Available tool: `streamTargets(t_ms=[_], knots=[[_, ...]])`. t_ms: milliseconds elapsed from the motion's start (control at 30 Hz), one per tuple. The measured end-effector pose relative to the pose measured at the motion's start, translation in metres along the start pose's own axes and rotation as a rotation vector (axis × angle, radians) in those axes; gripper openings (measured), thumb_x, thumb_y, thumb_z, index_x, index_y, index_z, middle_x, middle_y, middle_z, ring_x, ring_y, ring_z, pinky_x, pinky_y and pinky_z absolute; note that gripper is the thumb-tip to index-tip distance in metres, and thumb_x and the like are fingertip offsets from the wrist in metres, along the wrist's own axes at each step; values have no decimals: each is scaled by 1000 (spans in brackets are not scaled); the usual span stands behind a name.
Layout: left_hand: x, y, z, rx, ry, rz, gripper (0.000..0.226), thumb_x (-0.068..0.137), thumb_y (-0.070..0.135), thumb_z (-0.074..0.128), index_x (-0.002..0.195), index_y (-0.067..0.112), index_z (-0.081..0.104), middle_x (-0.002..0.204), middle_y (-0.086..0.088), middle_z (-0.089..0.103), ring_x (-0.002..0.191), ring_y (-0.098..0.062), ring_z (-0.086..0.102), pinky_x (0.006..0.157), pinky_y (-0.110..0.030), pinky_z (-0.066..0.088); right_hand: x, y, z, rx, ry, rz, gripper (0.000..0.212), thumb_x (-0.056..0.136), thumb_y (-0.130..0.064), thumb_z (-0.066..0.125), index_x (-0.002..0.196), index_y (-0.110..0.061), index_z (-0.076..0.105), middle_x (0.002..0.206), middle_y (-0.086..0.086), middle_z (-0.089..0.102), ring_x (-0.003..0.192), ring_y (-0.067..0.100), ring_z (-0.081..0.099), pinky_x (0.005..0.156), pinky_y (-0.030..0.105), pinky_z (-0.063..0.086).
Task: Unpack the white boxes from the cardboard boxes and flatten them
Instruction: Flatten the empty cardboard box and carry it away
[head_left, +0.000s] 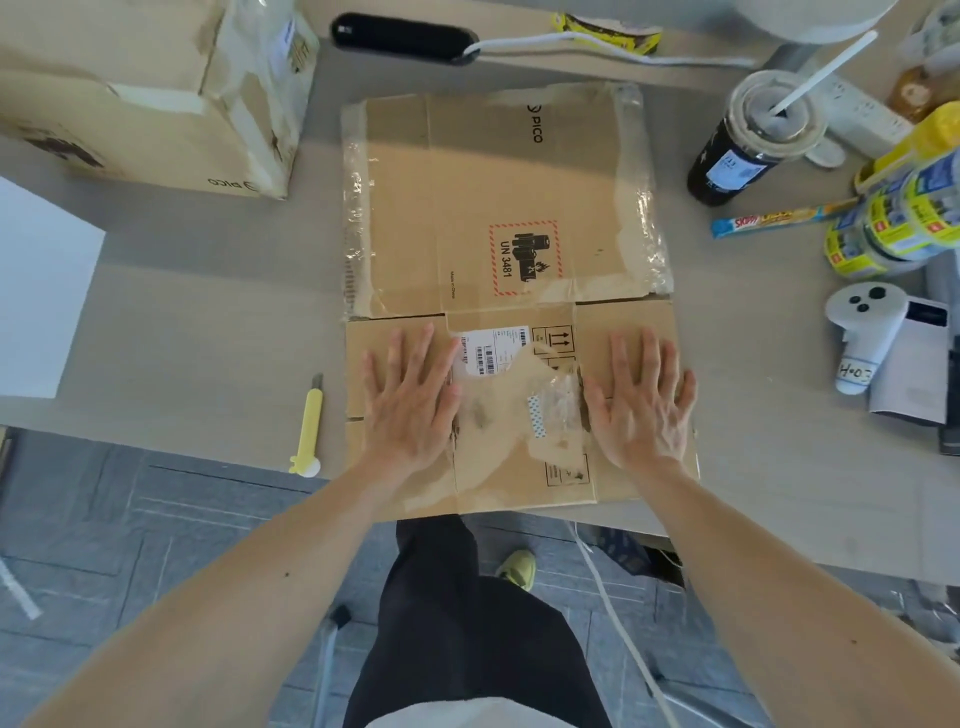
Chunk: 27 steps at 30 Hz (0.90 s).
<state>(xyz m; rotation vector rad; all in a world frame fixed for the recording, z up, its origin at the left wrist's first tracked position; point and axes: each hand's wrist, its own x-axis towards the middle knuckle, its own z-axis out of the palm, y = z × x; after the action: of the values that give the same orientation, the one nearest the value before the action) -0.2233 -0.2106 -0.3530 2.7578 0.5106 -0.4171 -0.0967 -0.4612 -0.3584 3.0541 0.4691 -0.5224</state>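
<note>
Flat box (498, 208) lying at the bench's (208, 312) near edge, its near flap overhanging. Left hand (410, 405) and right hand (641, 405) rest palm-down on that flap, fingers spread, holding nothing. Second box (130, 104) stands at the far left corner, taped; contents not visible. White box (36, 291) at the left edge. Knife (310, 426) beside the flat box, left. Cup (748, 145), toward the far right, holds dark liquid and a straw (826, 65).

flattened cardboard box (498, 208): PICO, UN 3481; upright box (130, 130): PICO; blue wrapper (769, 221): SKIPPY
</note>
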Motion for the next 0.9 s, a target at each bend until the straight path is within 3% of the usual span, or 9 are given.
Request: streamTargets(t_ms=[67, 167, 267, 433, 633, 700, 767, 833, 900], knots=[[-1, -3, -13, -329, 28, 13, 58, 100, 47, 9, 156, 36, 22, 166, 12, 9, 152, -6, -7, 122, -45, -13, 2, 3, -5, 33, -58, -20, 69, 95, -64, 12, 155, -35, -8, 164, 0, -11, 151, 27, -8, 121, 54, 0], [-6, -15, -45, -787, 80, -124, 52, 97, 40, 31, 141, 21, 48, 149, 7, 42, 136, -3, 32, 117, -36, 21, 4, 8, -20, 215, -109, -30, 71, 90, -60, 28, 152, -33, 10, 162, -1, 1, 150, 28, 5, 121, 55, 8], [-1, -28, -72, -779, 135, -271, 43, 94, 35, 47, 133, 20, 55, 139, 2, 47, 128, -15, 46, 104, -31, 33, 6, 9, -42, 437, -69, 50, 58, 81, -45, 43, 136, -29, 30, 149, 3, 24, 133, 34, 33, 107, 56, 36], [30, -41, -101, -745, 117, -445, 31, 93, 27, 62, 123, 18, 60, 111, -1, 60, 102, -23, 59, 79, -29, 39, 30, 1, -74, 594, -99, 274, 60, 84, -35, 56, 138, -34, 29, 132, 10, 40, 118, 37, 47, 97, 54, 47], [76, -57, -110, -826, 43, -661, 39, 83, 36, 65, 115, 16, 56, 104, -1, 64, 99, -25, 60, 79, -34, 47, 70, -13, -98, 594, -115, 437, 55, 80, -48, 57, 127, -25, 38, 117, 12, 54, 108, 38, 53, 92, 52, 48], [87, -61, -108, -796, 22, -654, 36, 82, 36, 67, 111, 16, 62, 93, -2, 66, 92, -24, 62, 73, -32, 47, 79, -14, -97, 582, -125, 469, 63, 79, -59, 57, 129, -26, 35, 120, 12, 54, 110, 37, 53, 94, 55, 47], [94, -64, -103, -820, 15, -663, 43, 83, 39, 72, 116, 15, 60, 100, -4, 65, 96, -27, 61, 79, -33, 48, 88, -12, -94, 575, -139, 508, 73, 76, -68, 56, 131, -25, 34, 126, 13, 53, 116, 39, 51, 97, 57, 45], [100, -66, -98, -862, 33, -673, 46, 82, 40, 74, 117, 12, 62, 107, -8, 67, 99, -29, 63, 86, -37, 52, 94, -11, -94, 588, -141, 542, 76, 76, -70, 58, 131, -22, 38, 128, 15, 53, 120, 39, 50, 100, 56, 43], [103, -64, -97, -877, 71, -654, 38, 86, 38, 70, 111, 11, 64, 104, -8, 67, 96, -29, 63, 81, -35, 49, 97, -13, -97, 621, -128, 569, 73, 81, -65, 61, 132, -16, 43, 127, 16, 55, 120, 38, 51, 100, 50, 43]])
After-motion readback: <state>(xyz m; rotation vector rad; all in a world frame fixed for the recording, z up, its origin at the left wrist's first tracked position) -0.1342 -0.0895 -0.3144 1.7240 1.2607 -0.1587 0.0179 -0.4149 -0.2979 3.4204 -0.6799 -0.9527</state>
